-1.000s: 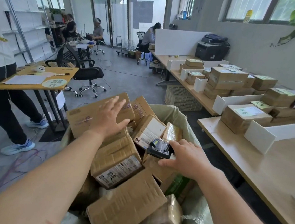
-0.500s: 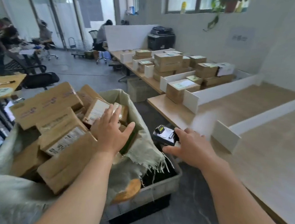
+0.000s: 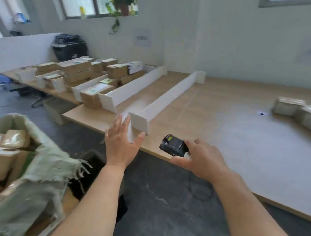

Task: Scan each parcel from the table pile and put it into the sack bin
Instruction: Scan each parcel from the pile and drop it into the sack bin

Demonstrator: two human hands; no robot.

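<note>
Scanner (image 3: 174, 145) sits clamped in my right hand (image 3: 201, 160), long axis seemingly aimed up-left over the wooden table (image 3: 244, 129); my left hand (image 3: 122, 143) is spread, empty, beside the sack bin (image 3: 39, 164).

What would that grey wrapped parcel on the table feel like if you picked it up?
The nearest grey wrapped parcel looks blocky, so it would probably stay stiff rather than flop. Its wrap looks shiny, so it might be slippery. It lies flat on the table, so it shouldn't roll.
</note>
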